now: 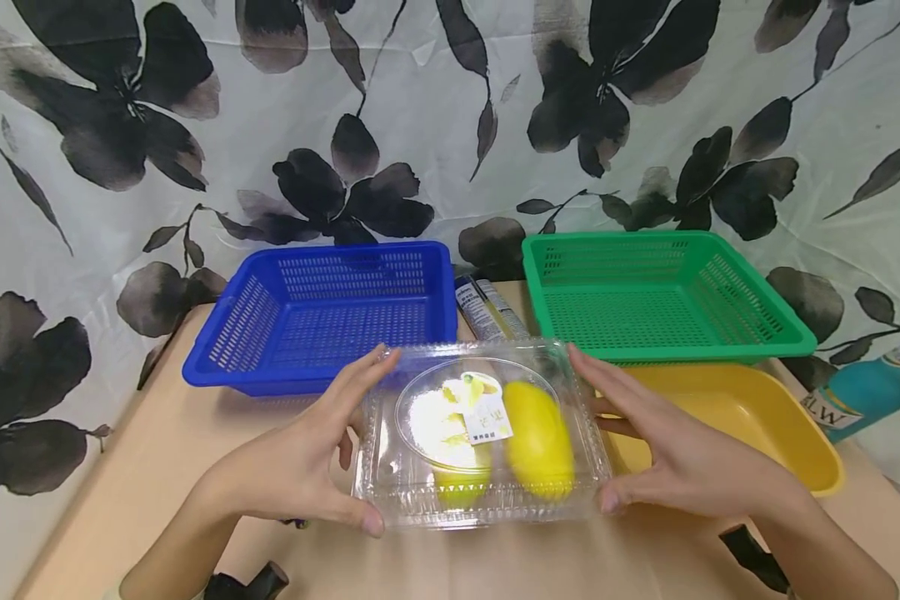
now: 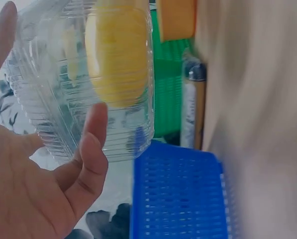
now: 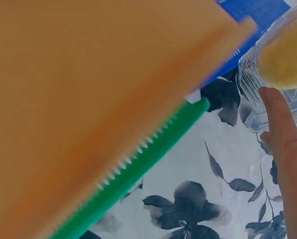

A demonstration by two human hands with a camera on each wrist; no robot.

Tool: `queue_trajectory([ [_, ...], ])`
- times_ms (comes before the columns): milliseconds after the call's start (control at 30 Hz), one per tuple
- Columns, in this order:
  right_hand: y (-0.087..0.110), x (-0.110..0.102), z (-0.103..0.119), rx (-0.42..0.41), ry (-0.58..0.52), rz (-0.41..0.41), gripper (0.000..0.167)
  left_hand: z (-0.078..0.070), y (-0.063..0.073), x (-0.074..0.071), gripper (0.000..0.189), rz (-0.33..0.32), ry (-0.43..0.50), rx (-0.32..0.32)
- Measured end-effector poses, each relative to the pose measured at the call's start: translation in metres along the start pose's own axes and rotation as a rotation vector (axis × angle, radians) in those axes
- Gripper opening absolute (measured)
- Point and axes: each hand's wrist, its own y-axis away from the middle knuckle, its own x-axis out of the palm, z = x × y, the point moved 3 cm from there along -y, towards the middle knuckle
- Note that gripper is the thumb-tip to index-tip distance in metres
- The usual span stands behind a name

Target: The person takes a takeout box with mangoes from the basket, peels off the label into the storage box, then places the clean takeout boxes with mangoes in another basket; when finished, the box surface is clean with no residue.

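Observation:
Both hands hold a clear plastic clamshell box (image 1: 381, 492), raised in front of me in the head view. Inside lie two yellow fruits that look like mangoes (image 1: 542, 442); a white label (image 1: 487, 419) on the lid partly covers one of them. The left hand (image 1: 292, 467) grips the box's left end, thumb at the near lower corner and fingers along the far side. At the opposite end the right hand (image 1: 690, 454) grips in the same way. In the left wrist view, some fingertips (image 2: 96, 119) lie against the ribbed wall.
Behind the box stand a blue basket (image 1: 251, 367) at left and a green basket (image 1: 667, 352) at right. A yellow tray (image 1: 757, 400) sits in front of the green one. Packaged cylindrical items (image 1: 480, 308) lie between the baskets. A teal bottle (image 1: 870, 387) tilts at far right.

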Motion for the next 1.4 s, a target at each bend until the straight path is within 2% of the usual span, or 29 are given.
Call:
queue_trajectory([
  [167, 0.007, 0.007, -0.006, 0.048, -0.038, 0.019, 0.118, 0.002, 0.003, 0.011, 0.140, 0.007, -0.078, -0.072],
  [300, 0.013, 0.013, -0.010, 0.079, -0.046, 0.047, 0.118, 0.004, 0.003, 0.017, 0.145, 0.001, -0.147, -0.072],
  [633, 0.018, 0.025, -0.020, 0.149, 0.057, 0.064, 0.116, 0.017, 0.008, 0.035, 0.159, 0.019, -0.154, -0.123],
  [833, 0.017, 0.031, -0.023, 0.177, 0.220, 0.076, 0.115, 0.028, 0.010, 0.044, 0.162, 0.022, -0.133, -0.135],
  [933, 0.015, 0.034, -0.025, 0.187, 0.255, 0.091, 0.115, 0.033, 0.010, 0.048, 0.163, 0.040, -0.112, -0.147],
  [1033, 0.013, 0.036, -0.026, 0.182, 0.269, 0.096, 0.116, 0.038, 0.010, 0.050, 0.163, 0.072, -0.082, -0.169],
  [1167, 0.011, 0.036, -0.025, 0.186, 0.274, 0.105, 0.116, 0.046, 0.012, 0.051, 0.157, 0.103, -0.043, -0.165],
  [1400, 0.005, 0.039, -0.025, 0.154, 0.251, 0.102, 0.116, 0.050, 0.013, 0.052, 0.151, 0.099, 0.013, -0.191],
])
